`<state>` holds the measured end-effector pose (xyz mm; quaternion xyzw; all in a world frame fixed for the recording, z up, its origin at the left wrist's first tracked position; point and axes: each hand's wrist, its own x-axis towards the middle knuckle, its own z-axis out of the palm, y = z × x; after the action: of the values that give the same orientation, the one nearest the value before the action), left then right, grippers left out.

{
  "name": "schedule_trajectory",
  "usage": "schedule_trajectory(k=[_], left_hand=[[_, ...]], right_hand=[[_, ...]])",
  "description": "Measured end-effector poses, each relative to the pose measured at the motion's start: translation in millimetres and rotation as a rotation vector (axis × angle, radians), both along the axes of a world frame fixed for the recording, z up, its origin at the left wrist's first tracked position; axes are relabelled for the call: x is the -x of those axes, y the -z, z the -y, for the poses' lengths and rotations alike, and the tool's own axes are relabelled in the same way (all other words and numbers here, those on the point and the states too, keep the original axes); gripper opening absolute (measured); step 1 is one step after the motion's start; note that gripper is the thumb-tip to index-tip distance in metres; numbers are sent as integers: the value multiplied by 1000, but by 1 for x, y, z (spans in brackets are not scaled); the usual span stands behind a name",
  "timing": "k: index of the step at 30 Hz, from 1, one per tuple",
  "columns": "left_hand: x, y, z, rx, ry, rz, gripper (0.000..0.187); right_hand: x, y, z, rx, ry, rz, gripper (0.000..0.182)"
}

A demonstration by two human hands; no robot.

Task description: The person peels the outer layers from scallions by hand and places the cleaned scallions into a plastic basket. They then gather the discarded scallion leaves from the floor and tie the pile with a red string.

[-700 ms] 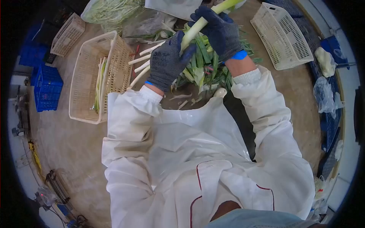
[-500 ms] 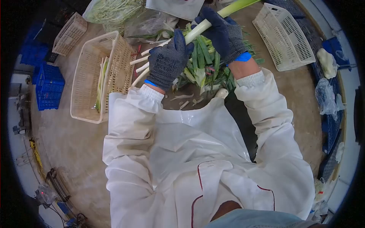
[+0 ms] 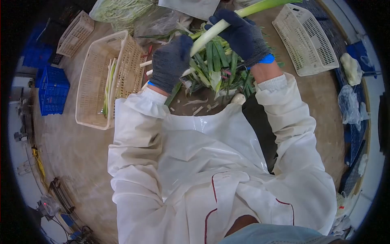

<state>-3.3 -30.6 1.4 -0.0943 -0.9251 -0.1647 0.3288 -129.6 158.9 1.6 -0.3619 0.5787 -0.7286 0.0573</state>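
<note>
A long leek (image 3: 219, 30) slants across the upper middle, pale end low on the left and green top at the upper right. My right hand (image 3: 243, 38), in a dark blue and grey glove, is wrapped round its shaft. My left hand (image 3: 171, 63), gloved alike, is closed at the pale lower end, its back towards me and its fingertips hidden. Under both hands lies a heap of leeks and cut green leaves (image 3: 217, 67). White leek ends (image 3: 145, 64) stick out left of my left hand.
A cream crate (image 3: 93, 122) with a few leeks stands left; another cream crate (image 3: 315, 61) stands right. Further left are a small cream crate (image 3: 76, 34) and a blue crate (image 3: 53, 91). A bag of green vegetables (image 3: 120, 14) lies at the back. Scraps (image 3: 198, 110) litter the near side.
My left hand has turned its back more towards me and slid down and left along the leek. The leek and my right hand have shifted slightly right.
</note>
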Motion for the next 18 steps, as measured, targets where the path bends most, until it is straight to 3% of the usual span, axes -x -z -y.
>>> schedule_trajectory(k=[2,3,5,6,8,10,12,14,18], left_hand=[[1,6,10,-298,-76,151,19],[-5,-11,3,-467,-84,247,20],[2,0,-5,-463,36,24,22],[5,4,-9,-457,96,-87,23],[3,-6,-20,-94,26,-115,29],[1,-8,-27,168,-65,-79,32],[0,-6,-30,331,-176,16,34],[0,-7,-30,330,-170,38,31],[-2,-12,-22,250,-106,134,29]], right_hand=[[-1,-13,-3,287,-198,385,19],[-7,-19,-3,336,-181,473,20],[-16,-27,-1,437,-143,649,23],[-12,-20,0,274,-33,330,23],[-2,3,3,-59,180,-300,23],[-14,0,6,55,105,-41,30],[-17,-2,6,-95,226,-171,35],[-15,-2,1,-512,539,-691,35],[-15,2,4,-308,312,-445,33]])
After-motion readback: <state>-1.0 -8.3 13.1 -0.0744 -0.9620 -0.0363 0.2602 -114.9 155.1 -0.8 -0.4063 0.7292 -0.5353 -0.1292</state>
